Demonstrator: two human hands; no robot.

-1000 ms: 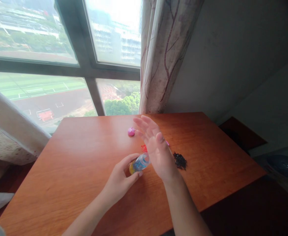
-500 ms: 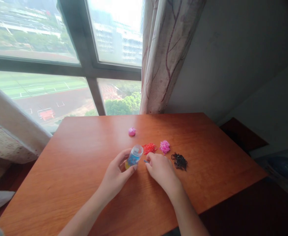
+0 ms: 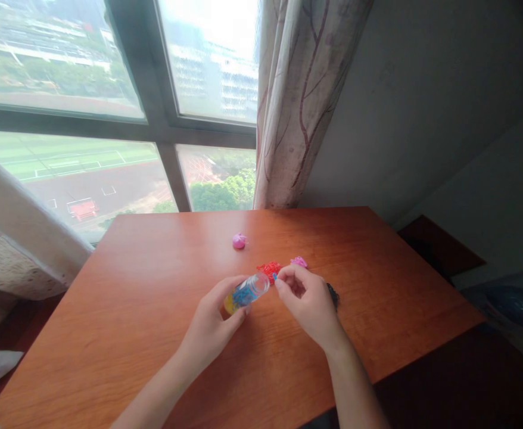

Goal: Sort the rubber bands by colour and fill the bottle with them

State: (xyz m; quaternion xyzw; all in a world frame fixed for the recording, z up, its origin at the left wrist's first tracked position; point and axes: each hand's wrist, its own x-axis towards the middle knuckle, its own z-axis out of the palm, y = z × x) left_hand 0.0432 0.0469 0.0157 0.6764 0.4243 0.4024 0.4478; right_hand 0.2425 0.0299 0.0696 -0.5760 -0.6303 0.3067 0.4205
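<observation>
My left hand [image 3: 210, 325] grips a small clear bottle [image 3: 246, 291] holding blue and yellow bits, tilted with its mouth toward the right. My right hand [image 3: 308, 301] is pinched at the bottle's mouth on a tiny blue piece [image 3: 274, 276]. Just behind the hands lie a red pile of small bands [image 3: 268, 270] and a pink pile [image 3: 298, 261]. A black pile [image 3: 333, 294] is mostly hidden behind my right hand. A pink cap-like piece [image 3: 239, 241] lies farther back on the wooden table [image 3: 145, 286].
The table stands against a large window [image 3: 109, 119] with a patterned curtain [image 3: 301, 101] at its right. A grey wall runs along the right side, with a dark low surface [image 3: 440, 244] beyond the table's right edge.
My right hand went from raised and spread, down to the tabletop, then lifted pinched to the bottle's mouth. The bottle tilted further toward the right.
</observation>
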